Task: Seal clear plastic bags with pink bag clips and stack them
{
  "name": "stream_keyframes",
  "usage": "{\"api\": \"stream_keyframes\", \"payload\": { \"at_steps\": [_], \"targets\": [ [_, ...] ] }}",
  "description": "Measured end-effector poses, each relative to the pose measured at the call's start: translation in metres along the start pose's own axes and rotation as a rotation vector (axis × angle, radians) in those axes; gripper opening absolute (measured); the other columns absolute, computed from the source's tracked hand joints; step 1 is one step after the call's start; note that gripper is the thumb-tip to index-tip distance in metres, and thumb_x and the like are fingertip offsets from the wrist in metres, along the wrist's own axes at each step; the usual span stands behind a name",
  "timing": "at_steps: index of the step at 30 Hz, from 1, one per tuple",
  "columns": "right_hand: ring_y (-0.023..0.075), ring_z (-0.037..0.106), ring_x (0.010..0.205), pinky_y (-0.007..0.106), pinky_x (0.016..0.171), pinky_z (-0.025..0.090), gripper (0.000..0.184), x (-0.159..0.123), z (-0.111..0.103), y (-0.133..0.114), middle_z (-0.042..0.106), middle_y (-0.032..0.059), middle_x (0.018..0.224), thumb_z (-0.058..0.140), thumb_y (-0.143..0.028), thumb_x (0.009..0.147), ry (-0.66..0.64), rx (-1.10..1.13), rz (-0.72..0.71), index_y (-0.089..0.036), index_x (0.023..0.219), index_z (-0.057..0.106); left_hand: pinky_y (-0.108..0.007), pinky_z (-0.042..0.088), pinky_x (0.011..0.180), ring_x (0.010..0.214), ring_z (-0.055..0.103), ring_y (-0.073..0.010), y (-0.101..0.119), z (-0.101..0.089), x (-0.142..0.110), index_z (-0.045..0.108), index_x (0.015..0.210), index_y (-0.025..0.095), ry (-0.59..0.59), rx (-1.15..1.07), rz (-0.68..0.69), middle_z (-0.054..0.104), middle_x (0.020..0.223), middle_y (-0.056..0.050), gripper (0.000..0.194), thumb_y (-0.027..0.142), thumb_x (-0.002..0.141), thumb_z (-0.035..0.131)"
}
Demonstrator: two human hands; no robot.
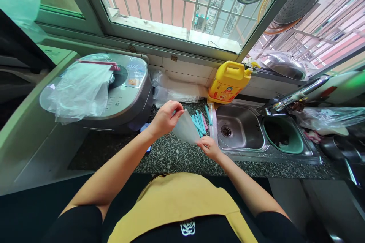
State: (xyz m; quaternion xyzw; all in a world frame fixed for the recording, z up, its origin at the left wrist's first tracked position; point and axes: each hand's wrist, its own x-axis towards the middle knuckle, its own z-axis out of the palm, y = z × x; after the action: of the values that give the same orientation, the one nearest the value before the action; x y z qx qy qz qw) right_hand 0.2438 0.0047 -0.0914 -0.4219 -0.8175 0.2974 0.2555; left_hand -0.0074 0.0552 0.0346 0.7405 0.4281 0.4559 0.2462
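A translucent plastic bag (186,128) is stretched slantwise between my two hands, above the speckled countertop (168,155). My left hand (167,117) pinches its upper corner. Lower and to the right, my right hand (209,148) grips the opposite corner between thumb and fingers. Just behind the bag lies a bunch of blue bag-sealing clips (198,122), with a pink clip (204,120) among them; the bag hides part of the bunch. One more blue clip (209,114) rests apart, by the sink's edge.
A rice cooker (125,102) stands left, with clear bags (82,91) and a pink clip on its lid. More plastic bags (176,90) lie by the wall. A yellow jug (229,81) stands behind the steel sink (242,129). A green basin (285,136) sits in the right bowl.
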Motion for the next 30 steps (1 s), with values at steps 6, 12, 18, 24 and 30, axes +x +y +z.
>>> {"api": "stream_keyframes", "payload": {
  "at_steps": [6, 12, 18, 24, 30],
  "targets": [
    [0.0226, 0.061, 0.084, 0.038, 0.078, 0.048, 0.028, 0.026, -0.039, -0.030, 0.068, 0.0082, 0.088, 0.062, -0.046, 0.080, 0.134, 0.025, 0.040, -0.021, 0.092, 0.068, -0.029, 0.042, 0.066, 0.069, 0.051, -0.0170, 0.003, 0.007, -0.005, 0.054, 0.069, 0.020, -0.087, 0.005, 0.040, 0.057, 0.069, -0.002, 0.013, 0.022, 0.081, 0.053],
    [0.0188, 0.061, 0.087, 0.036, 0.082, 0.048, 0.022, 0.074, -0.042, -0.086, 0.068, 0.0063, 0.090, 0.060, -0.043, 0.082, 0.251, 0.232, -0.089, -0.022, 0.081, 0.065, -0.029, 0.041, 0.068, 0.072, 0.052, -0.0180, 0.009, 0.018, -0.011, 0.056, 0.070, 0.020, -0.155, -0.022, 0.049, 0.059, 0.070, -0.003, 0.012, 0.023, 0.081, 0.052],
    [0.0177, 0.061, 0.077, 0.034, 0.076, 0.049, 0.028, 0.070, -0.049, -0.087, 0.067, 0.0054, 0.079, 0.058, -0.046, 0.082, 0.222, 0.326, -0.023, -0.020, 0.073, 0.062, -0.029, 0.042, 0.070, 0.069, 0.053, -0.0172, -0.017, -0.009, -0.022, 0.065, 0.097, 0.024, -0.275, -0.031, -0.081, 0.059, 0.071, 0.001, 0.043, 0.040, 0.059, 0.077],
    [0.0149, 0.060, 0.066, 0.030, 0.067, 0.050, 0.032, 0.064, -0.051, -0.070, 0.065, 0.0028, 0.071, 0.060, -0.052, 0.079, 0.269, 0.381, 0.094, -0.020, 0.075, 0.062, -0.026, 0.042, 0.063, 0.062, 0.053, -0.0146, -0.049, -0.021, -0.044, 0.064, 0.062, 0.019, -0.277, -0.355, -0.344, 0.060, 0.064, -0.002, 0.024, 0.042, 0.069, 0.068],
    [0.0159, 0.063, 0.068, 0.031, 0.069, 0.052, 0.032, 0.060, -0.041, -0.066, 0.067, 0.0031, 0.074, 0.060, -0.052, 0.079, 0.336, 0.403, 0.112, -0.021, 0.080, 0.061, -0.029, 0.048, 0.071, 0.072, 0.062, -0.0179, -0.044, -0.003, -0.056, 0.067, 0.070, 0.017, 0.041, -0.663, -0.523, 0.069, 0.074, -0.006, 0.028, 0.044, 0.065, 0.072]
  ]
}}
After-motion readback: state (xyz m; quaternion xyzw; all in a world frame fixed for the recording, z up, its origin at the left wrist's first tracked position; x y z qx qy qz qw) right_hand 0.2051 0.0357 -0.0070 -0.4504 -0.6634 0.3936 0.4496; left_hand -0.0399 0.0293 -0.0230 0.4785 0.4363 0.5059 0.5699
